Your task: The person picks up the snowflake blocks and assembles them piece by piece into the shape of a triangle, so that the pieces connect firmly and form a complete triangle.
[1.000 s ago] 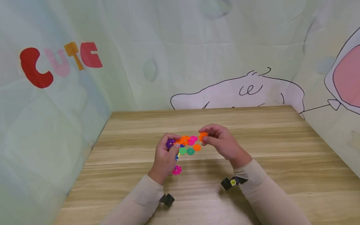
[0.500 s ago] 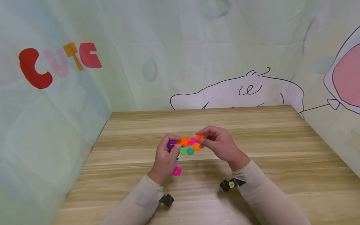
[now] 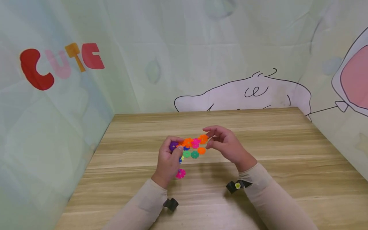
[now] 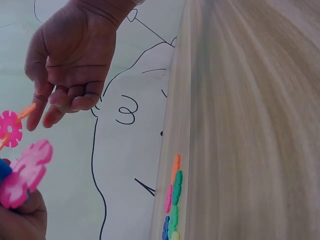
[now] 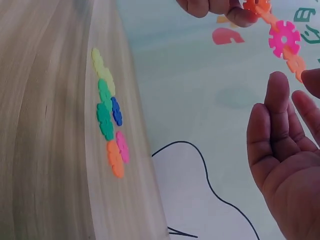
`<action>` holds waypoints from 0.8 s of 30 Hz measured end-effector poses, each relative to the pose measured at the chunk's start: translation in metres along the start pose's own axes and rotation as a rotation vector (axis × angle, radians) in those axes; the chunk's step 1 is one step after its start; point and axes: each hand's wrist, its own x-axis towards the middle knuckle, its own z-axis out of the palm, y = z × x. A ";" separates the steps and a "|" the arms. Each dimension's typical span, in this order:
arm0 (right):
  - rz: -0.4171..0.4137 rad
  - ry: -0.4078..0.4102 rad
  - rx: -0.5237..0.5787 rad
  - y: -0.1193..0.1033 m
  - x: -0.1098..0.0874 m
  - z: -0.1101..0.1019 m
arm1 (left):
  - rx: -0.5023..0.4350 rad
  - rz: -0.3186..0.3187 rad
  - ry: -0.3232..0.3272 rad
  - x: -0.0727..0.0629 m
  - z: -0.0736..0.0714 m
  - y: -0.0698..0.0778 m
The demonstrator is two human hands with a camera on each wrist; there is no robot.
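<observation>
A printed fabric backdrop [image 3: 149, 38] stands behind a wood-grain table [image 3: 201, 207]. Above it, forearms [image 3: 276, 198] converge: the right hand [image 3: 230, 147] gapes loosely, gripping nothing; the left hand [image 3: 168, 161] pinches a notched-disc chain [image 3: 188, 142], its long axis running rightward, tilted slightly up, toward the right hand.

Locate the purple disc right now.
Head view, just left of centre: the purple disc shows at the left hand, between its index finger and thumb, image-left of the orange discs.

Left grip [image 3: 169, 161] curled in pinch; right grip [image 3: 228, 147] relaxed, loosely parted; forearms [image 3: 138, 207] angled inward.
</observation>
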 end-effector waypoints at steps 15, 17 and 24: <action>0.363 -0.196 -0.485 0.047 0.007 0.001 | -0.004 -0.006 -0.001 0.000 0.000 0.001; 0.377 -0.229 -0.511 0.047 0.006 0.003 | -0.010 -0.004 0.000 0.000 0.000 0.001; 0.375 -0.306 -0.599 0.047 0.007 0.008 | -0.014 -0.003 -0.008 0.001 0.002 0.000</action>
